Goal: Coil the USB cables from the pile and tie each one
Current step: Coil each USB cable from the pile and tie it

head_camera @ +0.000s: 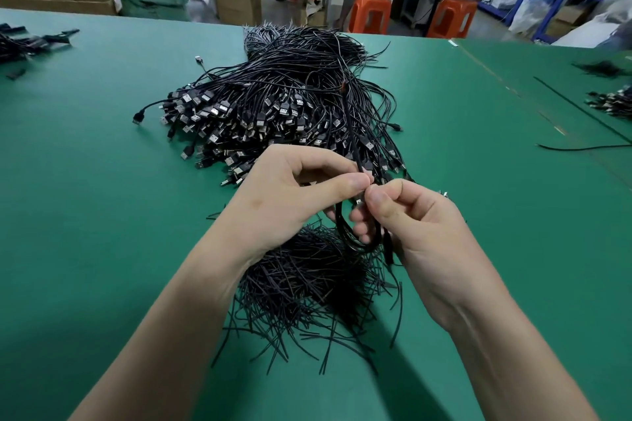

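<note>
USB cable [355,236] in work: thin, black, light and limp. It hangs as a small loop between both hands above the tabletop [102,181], and one strand runs up over the pile [273,102] behind.

On the left hand [290,191], thumb and forefinger pinch the top of the loop. On the right hand [413,215], the fingers [386,195] are curled and the thumb presses at the same gathering point. Whether the lower fingers pass through the loop or beside it cannot be told.

Handling judgement: the jacket looks smooth and springy, so the turns will probably spring apart unless pinched where they cross. Hold there, not at the plugs.

Short black ties [307,284] lie heaped directly under the wrists, near for pickup.

Room: bare green surface lies to the left and right of the hands, and the far edge is beyond the pile. Loose strands in the pile may snag the trailing end.
</note>
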